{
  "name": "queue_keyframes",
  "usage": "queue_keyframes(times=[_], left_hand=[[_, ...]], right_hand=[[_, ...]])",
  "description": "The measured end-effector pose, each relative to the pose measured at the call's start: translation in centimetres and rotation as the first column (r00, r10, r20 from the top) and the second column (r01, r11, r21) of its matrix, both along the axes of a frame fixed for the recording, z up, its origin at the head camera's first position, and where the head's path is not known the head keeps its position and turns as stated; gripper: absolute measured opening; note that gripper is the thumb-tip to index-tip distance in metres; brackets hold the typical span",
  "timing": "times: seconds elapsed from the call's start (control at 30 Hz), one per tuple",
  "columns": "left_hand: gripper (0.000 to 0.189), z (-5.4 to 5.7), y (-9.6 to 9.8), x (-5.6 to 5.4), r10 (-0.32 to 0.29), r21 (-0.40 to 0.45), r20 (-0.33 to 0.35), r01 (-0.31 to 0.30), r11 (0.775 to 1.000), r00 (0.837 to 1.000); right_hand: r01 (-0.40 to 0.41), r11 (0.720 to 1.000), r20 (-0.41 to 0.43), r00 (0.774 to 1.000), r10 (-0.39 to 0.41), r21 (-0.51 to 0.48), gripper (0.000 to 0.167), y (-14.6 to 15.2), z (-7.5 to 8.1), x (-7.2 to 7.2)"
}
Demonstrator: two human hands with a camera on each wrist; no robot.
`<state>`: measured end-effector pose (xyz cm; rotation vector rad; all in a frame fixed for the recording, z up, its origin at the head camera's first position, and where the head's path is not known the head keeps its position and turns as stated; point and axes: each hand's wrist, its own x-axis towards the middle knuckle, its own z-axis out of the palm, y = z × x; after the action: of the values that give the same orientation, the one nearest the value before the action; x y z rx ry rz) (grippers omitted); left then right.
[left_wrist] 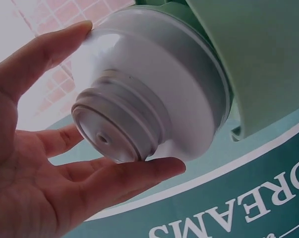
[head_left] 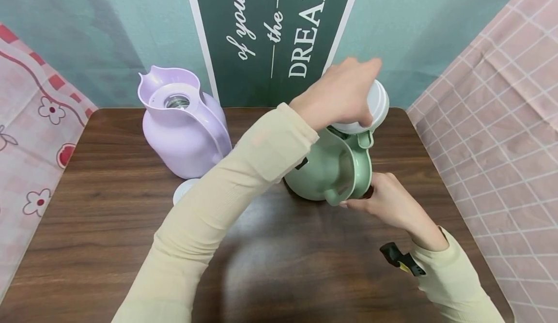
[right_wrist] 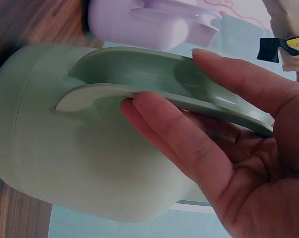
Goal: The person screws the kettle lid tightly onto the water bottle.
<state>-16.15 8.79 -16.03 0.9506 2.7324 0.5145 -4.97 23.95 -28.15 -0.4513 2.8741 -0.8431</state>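
Head view: two jugs are seen on the wooden table [head_left: 109, 216], a lilac jug [head_left: 180, 144] and, farther right, a green jug [head_left: 311, 177], whose mouth is mostly hidden by the left hand [head_left: 337, 93] and one white lid [head_left: 379, 105]. The lid is gripped between left thumb and fingers; the green jug's handle [head_left: 361, 168] is pinched by the right hand [head_left: 388, 199]. One white disc [head_left: 183, 191] is partly covered by the left sleeve [head_left: 218, 207]. On the dark green panel [head_left: 257, 85], cut off above, "of your", "the" and "DREAM" can be read.
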Motion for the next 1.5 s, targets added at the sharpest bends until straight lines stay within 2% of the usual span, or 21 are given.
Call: queue_keyframes(times=[0.3,0.57,0.83,1.1,1.23,1.37,1.5], left_hand=[[0.047,-0.61,-0.55,-0.04,-0.013,-0.002,0.016,0.013,1.000,1.000],[0.049,-0.53,-0.54,0.03,-0.022,-0.027,0.014,0.023,0.999,1.000],[0.025,-0.37,-0.87,-0.17,0.003,-0.010,0.009,-0.003,1.000,1.000],[0.025,-0.45,-0.95,-0.34,-0.002,-0.019,0.024,0.002,1.000,1.000],[0.033,-0.52,-0.78,-0.43,-0.005,-0.034,0.029,0.006,0.999,1.000],[0.040,-0.67,-0.56,-0.61,-0.015,-0.052,0.006,0.016,0.999,1.000],[0.034,-0.83,-0.46,-0.78,-0.013,-0.060,-0.015,0.012,0.998,1.000]], right_hand=[[-0.009,1.000,-0.009,1.000,0.009,-0.010,0.019,0.08,-0.08,0.02],[-0.008,1.000,-0.006,1.000,0.008,-0.008,0.021,-0.02,-0.05,-0.01],[-0.007,1.000,-0.029,1.000,0.007,-0.002,0.021,-0.03,-0.11,-0.02],[-0.004,1.000,-0.024,1.000,0.004,-0.002,0.020,-0.02,-0.13,0.00],[-0.006,1.000,-0.020,1.000,0.006,-0.005,0.020,0.02,-0.13,0.00],[-0.008,1.000,-0.024,1.000,0.008,-0.010,0.020,0.03,-0.17,0.00],[-0.012,1.000,-0.031,0.999,0.011,-0.009,0.020,0.03,-0.25,-0.03]])
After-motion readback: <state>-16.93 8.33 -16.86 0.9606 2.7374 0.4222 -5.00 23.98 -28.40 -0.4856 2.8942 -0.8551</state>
